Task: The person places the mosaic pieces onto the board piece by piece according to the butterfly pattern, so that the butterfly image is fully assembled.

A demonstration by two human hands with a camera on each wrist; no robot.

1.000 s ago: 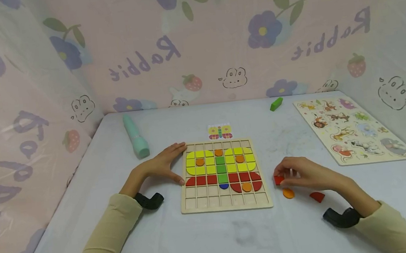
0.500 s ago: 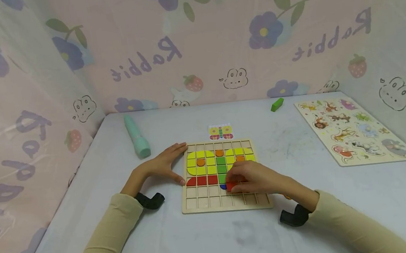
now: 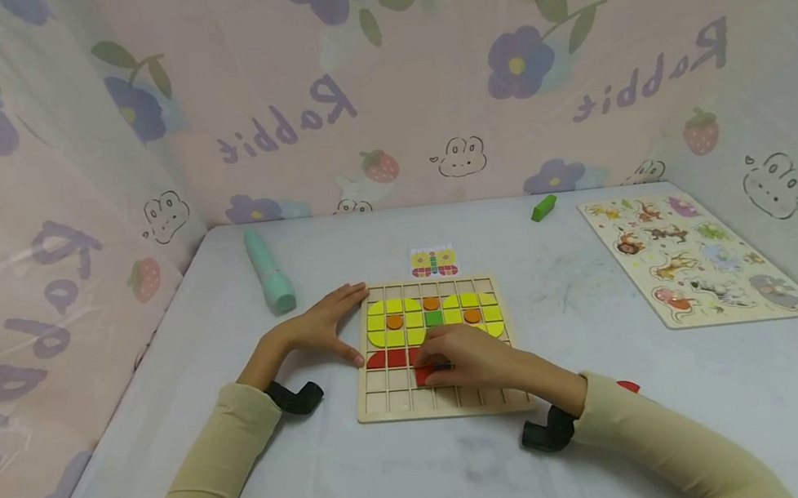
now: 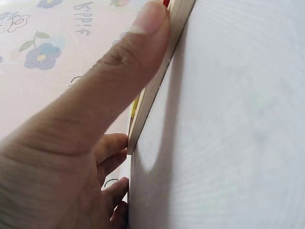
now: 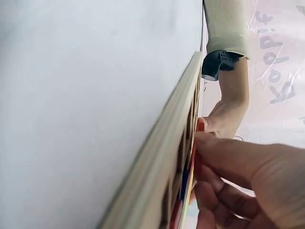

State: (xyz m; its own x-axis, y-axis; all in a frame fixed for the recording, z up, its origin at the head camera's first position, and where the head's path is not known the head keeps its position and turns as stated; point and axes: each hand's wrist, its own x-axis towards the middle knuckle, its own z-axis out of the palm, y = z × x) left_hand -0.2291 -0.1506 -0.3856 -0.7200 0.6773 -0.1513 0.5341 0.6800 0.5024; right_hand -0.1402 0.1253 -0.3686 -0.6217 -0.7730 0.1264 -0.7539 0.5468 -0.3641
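A wooden grid board (image 3: 402, 402) lies mid-table, with yellow, orange, green and red tiles set in its cells. My left hand (image 3: 319, 328) rests at its left edge, thumb and fingers spread; the left wrist view shows the thumb (image 4: 128, 62) against the side of the board. Over the lower middle of the board, my right hand (image 3: 478, 355) pinches a red square tile (image 3: 424, 376) just below the row of red tiles. In the right wrist view the red tile (image 5: 200, 125) is between thumb and fingers. This hand hides the board's lower right tiles.
Behind the board lies a small butterfly pattern card (image 3: 433, 262). A mint-green, torch-shaped object (image 3: 270, 272) is at left. A green block (image 3: 545, 208) and an animal puzzle board (image 3: 642, 275) lie at right. A loose red piece (image 3: 627, 386) shows beyond the right sleeve.
My right hand has carried the red square tile from the table right of the board leftward over the board to its lower middle. My left hand has stayed at the board's edge.
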